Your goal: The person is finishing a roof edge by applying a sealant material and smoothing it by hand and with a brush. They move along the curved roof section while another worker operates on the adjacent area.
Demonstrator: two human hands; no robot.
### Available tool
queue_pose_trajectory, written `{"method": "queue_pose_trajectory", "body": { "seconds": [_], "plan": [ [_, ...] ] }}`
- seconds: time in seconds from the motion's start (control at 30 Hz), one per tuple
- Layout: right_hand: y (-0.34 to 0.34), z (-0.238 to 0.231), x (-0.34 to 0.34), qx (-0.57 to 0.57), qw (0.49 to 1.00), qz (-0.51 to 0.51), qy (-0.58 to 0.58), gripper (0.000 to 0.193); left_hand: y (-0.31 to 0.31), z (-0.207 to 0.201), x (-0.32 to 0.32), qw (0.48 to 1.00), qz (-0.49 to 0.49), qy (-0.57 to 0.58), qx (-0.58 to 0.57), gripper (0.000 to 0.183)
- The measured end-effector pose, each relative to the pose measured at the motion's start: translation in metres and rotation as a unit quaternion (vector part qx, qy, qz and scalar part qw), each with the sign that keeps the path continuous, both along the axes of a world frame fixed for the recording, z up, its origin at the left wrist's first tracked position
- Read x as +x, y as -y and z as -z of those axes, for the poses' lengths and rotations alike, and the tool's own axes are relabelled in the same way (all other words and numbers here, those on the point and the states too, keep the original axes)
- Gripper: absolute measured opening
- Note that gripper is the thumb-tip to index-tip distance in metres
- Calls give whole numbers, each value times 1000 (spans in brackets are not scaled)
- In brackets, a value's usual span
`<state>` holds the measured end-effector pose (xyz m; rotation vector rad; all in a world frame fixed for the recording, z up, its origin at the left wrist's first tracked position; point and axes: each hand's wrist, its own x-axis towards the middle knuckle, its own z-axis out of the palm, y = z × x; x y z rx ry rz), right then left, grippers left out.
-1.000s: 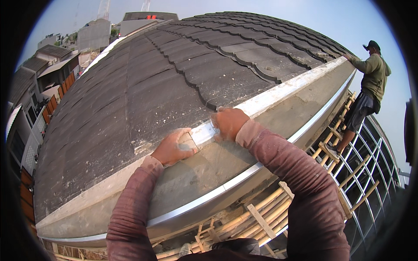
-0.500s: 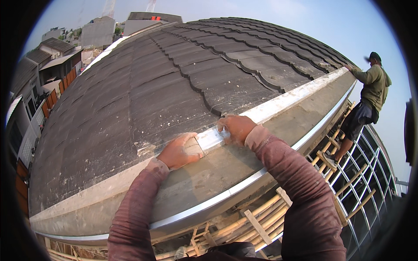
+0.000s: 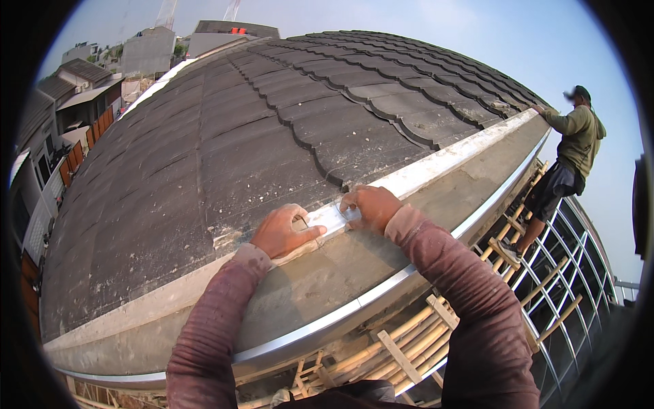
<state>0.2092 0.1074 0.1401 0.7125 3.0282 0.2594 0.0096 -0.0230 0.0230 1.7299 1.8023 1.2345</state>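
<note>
A long white metal strip (image 3: 436,162) caps the ledge at the lower edge of the dark tiled roof, and its near end lies between my hands. My left hand (image 3: 285,233) is closed over this end, with the fingers curled on the roof side and the thumb along the outer side. Just to the right, my right hand (image 3: 373,208) grips the strip with bent fingers and thumb. Left of my hands the ledge continues as bare, pale cement (image 3: 157,293). Both palms and part of the strip's end are hidden.
Dark roof tiles (image 3: 259,150) slope up beyond the ledge. Below it run a grey cement face (image 3: 320,273) and a shiny metal edge (image 3: 327,326). Bamboo scaffolding (image 3: 409,347) stands underneath. At the right, a co-worker (image 3: 575,143) on the scaffold touches the strip's far end.
My left hand has shifted slightly up and right, its thumb now reaching forward along the strip's end. My right hand stays on the strip. The whole view has moved a little.
</note>
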Motion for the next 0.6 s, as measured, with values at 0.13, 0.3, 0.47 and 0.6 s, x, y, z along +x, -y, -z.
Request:
{"method": "queue_pose_trajectory", "body": {
  "seconds": [0.13,0.3,0.47,0.6],
  "plan": [
    [2,7,5,16,1000,-4,-14,37,-5,-27,3,991,-2,-116,-60,92],
    [7,6,3,35,999,3,-2,37,-36,-11,1,988,77,-118,62,95],
    [8,10,2,48,999,-4,-11,39,-57,-7,5,989,106,-101,29,93],
    [12,14,7,79,996,-14,-29,41,-59,2,10,993,75,-82,27,90]
  ]
}}
